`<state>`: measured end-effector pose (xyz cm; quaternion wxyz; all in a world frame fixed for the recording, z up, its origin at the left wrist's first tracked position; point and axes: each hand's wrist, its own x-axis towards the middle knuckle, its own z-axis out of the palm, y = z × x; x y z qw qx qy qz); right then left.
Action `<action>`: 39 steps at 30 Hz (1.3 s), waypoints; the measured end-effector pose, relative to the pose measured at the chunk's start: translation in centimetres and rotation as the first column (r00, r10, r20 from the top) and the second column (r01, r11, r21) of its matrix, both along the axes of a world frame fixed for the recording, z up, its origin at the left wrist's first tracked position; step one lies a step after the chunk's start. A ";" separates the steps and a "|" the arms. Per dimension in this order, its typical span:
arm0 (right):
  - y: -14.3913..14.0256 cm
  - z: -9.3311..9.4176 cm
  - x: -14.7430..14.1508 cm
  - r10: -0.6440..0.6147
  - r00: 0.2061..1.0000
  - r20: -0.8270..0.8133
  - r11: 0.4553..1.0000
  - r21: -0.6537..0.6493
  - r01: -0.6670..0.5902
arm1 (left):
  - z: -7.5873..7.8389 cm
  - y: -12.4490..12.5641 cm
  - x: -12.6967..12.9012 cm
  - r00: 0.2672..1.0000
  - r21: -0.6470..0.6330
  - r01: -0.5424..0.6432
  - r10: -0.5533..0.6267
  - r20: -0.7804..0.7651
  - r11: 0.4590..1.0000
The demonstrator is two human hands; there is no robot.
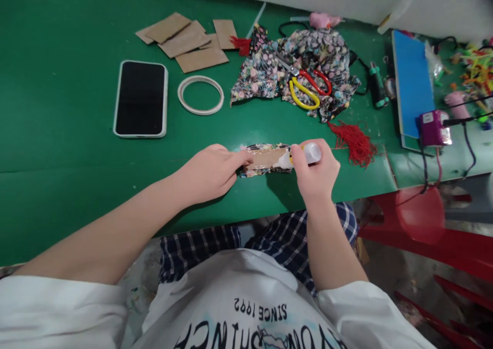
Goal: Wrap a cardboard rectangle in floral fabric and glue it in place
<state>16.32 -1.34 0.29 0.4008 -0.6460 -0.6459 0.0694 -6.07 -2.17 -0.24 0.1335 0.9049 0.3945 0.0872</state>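
Gripping bottle (312,153): your right hand (318,172), curled round. Left hand (212,171) touches cardboard strip (265,159), pinch unclear; likely light, stiff; hold ends.

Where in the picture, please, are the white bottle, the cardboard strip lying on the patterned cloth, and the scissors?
White bottle (313,153): head view, on its rounded end.
Cardboard strip (265,158): head view, on its middle.
Scissors (295,72): head view, on the pivot.
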 end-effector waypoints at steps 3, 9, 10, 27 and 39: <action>0.4 0.0 0.9 -0.051 0.999 0.005 0.999 0.017 0.051 | 0.1 0.0 0.0 1.000 0.002 0.002 -0.002 0.003 1.000; 0.6 0.2 2.3 -0.095 0.995 0.006 0.995 0.025 0.095 | 0.2 -0.1 0.1 1.000 0.019 -0.001 0.001 -0.009 1.000; 0.4 0.2 2.3 -0.087 0.996 0.010 0.996 0.020 0.087 | 0.2 -0.1 0.1 1.000 0.018 -0.001 0.001 -0.008 1.000; 0.2 0.0 1.7 -0.046 0.998 0.045 0.998 0.048 0.044 | 0.2 -0.1 0.0 1.000 -0.023 0.024 -0.024 0.000 0.999; -0.5 0.6 -3.9 0.156 0.986 -0.057 0.983 -0.087 -0.161 | 0.4 -0.1 0.3 0.990 -0.109 -0.037 0.051 0.133 0.993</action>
